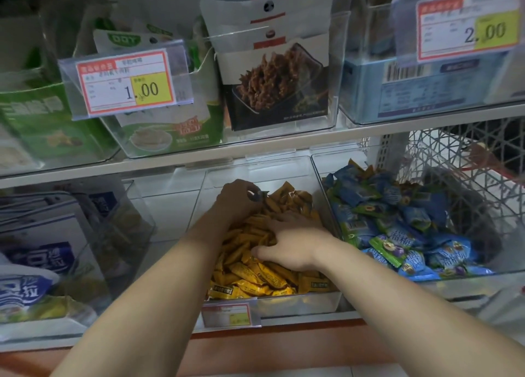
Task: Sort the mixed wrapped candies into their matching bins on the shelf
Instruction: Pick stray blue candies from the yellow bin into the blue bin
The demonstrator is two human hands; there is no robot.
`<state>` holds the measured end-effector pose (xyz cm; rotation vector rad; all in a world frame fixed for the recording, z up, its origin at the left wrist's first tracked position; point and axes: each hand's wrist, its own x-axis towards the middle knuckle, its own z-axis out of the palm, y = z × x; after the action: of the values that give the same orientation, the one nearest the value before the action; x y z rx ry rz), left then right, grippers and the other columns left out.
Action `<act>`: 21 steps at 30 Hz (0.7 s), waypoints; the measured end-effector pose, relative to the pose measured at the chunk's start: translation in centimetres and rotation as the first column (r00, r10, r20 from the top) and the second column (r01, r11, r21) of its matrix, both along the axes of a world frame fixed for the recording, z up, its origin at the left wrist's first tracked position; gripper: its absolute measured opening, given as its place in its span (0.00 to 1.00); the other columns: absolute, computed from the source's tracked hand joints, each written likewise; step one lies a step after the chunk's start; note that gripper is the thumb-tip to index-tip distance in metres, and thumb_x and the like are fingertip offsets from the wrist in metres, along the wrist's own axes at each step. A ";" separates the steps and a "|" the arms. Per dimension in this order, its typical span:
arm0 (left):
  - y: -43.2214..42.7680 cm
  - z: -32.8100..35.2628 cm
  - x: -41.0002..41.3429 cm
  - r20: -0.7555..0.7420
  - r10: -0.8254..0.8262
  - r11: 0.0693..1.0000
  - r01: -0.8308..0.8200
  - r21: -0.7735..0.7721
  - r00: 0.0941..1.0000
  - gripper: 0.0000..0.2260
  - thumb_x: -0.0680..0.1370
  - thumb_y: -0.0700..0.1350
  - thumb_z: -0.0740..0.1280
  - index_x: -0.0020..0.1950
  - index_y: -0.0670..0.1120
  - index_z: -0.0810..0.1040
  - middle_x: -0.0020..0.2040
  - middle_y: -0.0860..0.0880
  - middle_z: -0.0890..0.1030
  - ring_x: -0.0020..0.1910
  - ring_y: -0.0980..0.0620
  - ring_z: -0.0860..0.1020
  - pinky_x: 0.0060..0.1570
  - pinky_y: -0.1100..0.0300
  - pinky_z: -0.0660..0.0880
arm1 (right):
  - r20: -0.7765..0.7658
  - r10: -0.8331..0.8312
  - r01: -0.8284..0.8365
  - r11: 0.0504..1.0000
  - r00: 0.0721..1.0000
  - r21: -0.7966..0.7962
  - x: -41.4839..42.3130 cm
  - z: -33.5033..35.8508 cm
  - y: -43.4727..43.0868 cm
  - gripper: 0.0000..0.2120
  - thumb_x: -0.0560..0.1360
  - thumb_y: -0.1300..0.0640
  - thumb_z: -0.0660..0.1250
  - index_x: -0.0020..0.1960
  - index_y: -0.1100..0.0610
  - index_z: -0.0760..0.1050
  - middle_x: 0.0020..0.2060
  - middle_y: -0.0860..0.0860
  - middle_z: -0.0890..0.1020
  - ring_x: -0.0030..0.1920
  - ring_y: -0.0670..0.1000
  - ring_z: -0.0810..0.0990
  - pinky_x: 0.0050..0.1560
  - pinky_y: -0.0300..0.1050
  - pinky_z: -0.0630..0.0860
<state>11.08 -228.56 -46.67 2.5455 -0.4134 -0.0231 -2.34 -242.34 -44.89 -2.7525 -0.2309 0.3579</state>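
A clear bin point(298, 305) on the lower shelf holds a heap of yellow wrapped candies point(255, 274). Both my hands are inside it. My left hand point(235, 200) sits at the back of the heap and pinches a dark wrapped candy point(257, 196) between its fingertips. My right hand point(292, 243) lies palm down on the yellow candies, its fingers dug in among them. To the right, a second clear bin point(454, 280) is filled with blue and green wrapped candies point(397, 229).
A price tag point(230, 315) hangs on the yellow bin's front. Left of it stands a clear bin with blue and white packets point(34, 263). The upper shelf point(255, 146) carries boxed snacks and price tags point(126, 82). A white wire basket point(468, 160) is at right.
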 end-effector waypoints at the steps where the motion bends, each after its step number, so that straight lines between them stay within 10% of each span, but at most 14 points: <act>1: 0.2 0.4 -0.2 0.040 -0.015 1.000 0.014 0.013 0.999 0.10 0.74 0.46 0.73 0.55 0.48 0.83 0.51 0.48 0.83 0.51 0.50 0.80 0.54 0.55 0.77 | 0.019 -0.010 0.010 1.000 1.000 -0.005 -0.2 0.1 0.0 0.38 0.73 0.28 0.57 0.77 0.45 0.59 0.77 0.52 0.63 0.76 0.58 0.61 0.71 0.55 0.65; 7: 1.2 4.2 -3.3 0.200 -0.019 0.963 0.072 -0.260 0.980 0.04 0.75 0.43 0.72 0.47 0.51 0.84 0.38 0.61 0.81 0.38 0.70 0.78 0.40 0.77 0.70 | 0.322 -0.156 0.099 0.977 0.934 0.186 -1.9 1.4 -0.7 0.34 0.77 0.40 0.63 0.79 0.48 0.56 0.73 0.53 0.66 0.72 0.58 0.67 0.67 0.53 0.71; 10: 1.4 5.9 -6.1 0.094 -0.065 0.850 0.104 -0.516 0.993 0.05 0.73 0.43 0.75 0.48 0.50 0.84 0.43 0.53 0.85 0.44 0.59 0.82 0.47 0.61 0.79 | 0.418 -0.331 0.145 0.897 0.846 0.417 -2.5 2.2 -1.2 0.34 0.77 0.46 0.65 0.79 0.47 0.54 0.72 0.53 0.67 0.69 0.56 0.70 0.63 0.49 0.71; 16: -0.3 6.3 -12.8 -0.181 -0.243 0.569 -0.011 -0.822 0.953 0.16 0.64 0.45 0.78 0.49 0.54 0.81 0.47 0.45 0.85 0.44 0.46 0.85 0.38 0.56 0.80 | 0.036 -0.483 0.250 0.515 0.875 0.820 -4.1 3.8 -1.8 0.29 0.78 0.37 0.61 0.77 0.41 0.61 0.64 0.49 0.79 0.60 0.49 0.77 0.57 0.46 0.73; 21: -1.3 5.4 -15.3 0.024 -0.226 0.756 0.191 -0.626 0.974 0.11 0.71 0.47 0.75 0.52 0.53 0.82 0.47 0.53 0.85 0.48 0.54 0.82 0.51 0.50 0.81 | -0.163 -0.420 0.295 0.271 0.893 0.916 -6.2 4.5 -2.3 0.16 0.79 0.47 0.67 0.66 0.46 0.75 0.56 0.51 0.82 0.50 0.52 0.85 0.46 0.56 0.84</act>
<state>-4.25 -229.82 -41.29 1.8231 -0.5739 -0.0304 -8.57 -244.62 -40.39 -1.5522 0.1619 -0.0874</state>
